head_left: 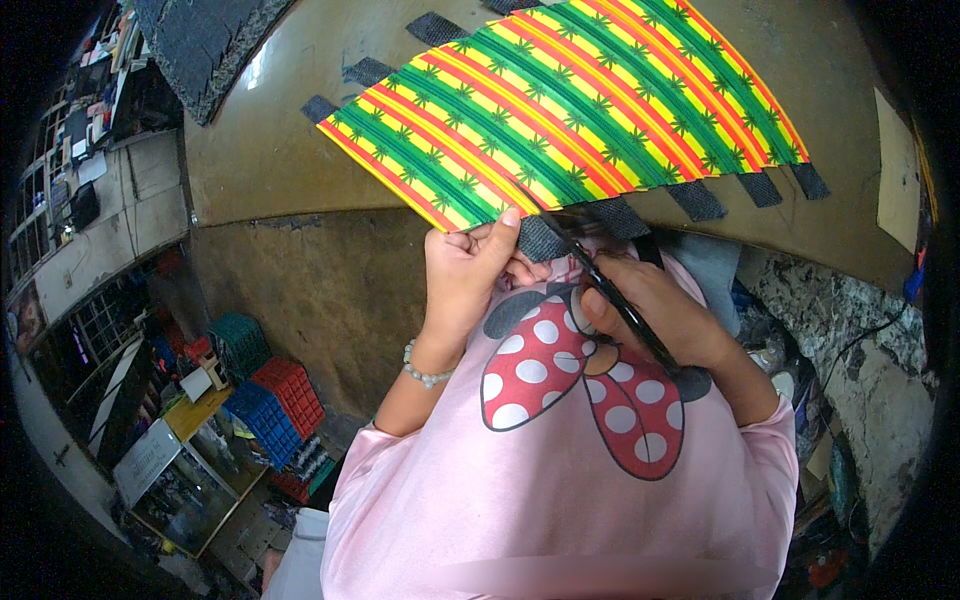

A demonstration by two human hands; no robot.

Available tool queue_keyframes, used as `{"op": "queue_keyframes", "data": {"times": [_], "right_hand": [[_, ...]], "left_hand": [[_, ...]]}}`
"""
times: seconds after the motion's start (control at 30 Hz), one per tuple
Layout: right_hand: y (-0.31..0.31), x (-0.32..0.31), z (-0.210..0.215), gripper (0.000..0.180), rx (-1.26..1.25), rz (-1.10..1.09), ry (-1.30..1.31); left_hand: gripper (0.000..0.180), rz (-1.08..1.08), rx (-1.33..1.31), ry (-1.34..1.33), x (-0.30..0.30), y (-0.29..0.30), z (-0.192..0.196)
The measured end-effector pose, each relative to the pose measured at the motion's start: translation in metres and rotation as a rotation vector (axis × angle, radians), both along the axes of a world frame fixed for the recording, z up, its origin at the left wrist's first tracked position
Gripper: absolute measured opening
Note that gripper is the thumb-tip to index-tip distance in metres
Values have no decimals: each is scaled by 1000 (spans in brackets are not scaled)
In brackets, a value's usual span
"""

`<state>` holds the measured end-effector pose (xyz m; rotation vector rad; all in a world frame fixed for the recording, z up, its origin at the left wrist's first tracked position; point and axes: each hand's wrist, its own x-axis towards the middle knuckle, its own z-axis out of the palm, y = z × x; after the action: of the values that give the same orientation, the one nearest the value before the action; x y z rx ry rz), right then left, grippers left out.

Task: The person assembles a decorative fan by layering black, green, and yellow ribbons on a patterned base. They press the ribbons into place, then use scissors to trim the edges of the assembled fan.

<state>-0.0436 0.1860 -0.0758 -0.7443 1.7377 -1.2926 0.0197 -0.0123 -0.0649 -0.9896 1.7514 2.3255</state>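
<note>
A sheet of several bands striped in green, yellow and red with leaf prints [560,110] lies on the brown table, its near edge toward me. My left hand [470,260] pinches that near edge at its left part, thumb on top and fingers curled below. In my right hand [660,305] are black-handled scissors [632,318], their blades pointing up and left onto the sheet just right of my left thumb. Dark grey textured strips stick out from under the sheet; one strip [541,240] hangs between my hands, another [697,200] shows farther right.
The brown table [270,150] spreads around the sheet, with a dark slab [205,45] at its far left. A pale flat piece [897,170] lies at the right. Blue and red plastic crates [275,400] stand on the floor at the left. A rough wall [870,350] is at the right.
</note>
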Motion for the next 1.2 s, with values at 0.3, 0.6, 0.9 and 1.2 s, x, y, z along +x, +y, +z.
{"op": "queue_keyframes", "data": {"times": [0.3,0.6,0.9,1.2], "right_hand": [[2,-3,1,61,122,64,33],[-4,-9,9,59,87,87,-112],[-5,-14,13,69,264,126,-38],[-5,-15,15,72,282,105,-34]], "left_hand": [[22,46,-33,-15,0,5,-2],[25,-46,-120,-46,-3,-2,3],[26,-12,-114,-19,-5,1,1],[26,16,-91,-27,-3,3,-4]]}}
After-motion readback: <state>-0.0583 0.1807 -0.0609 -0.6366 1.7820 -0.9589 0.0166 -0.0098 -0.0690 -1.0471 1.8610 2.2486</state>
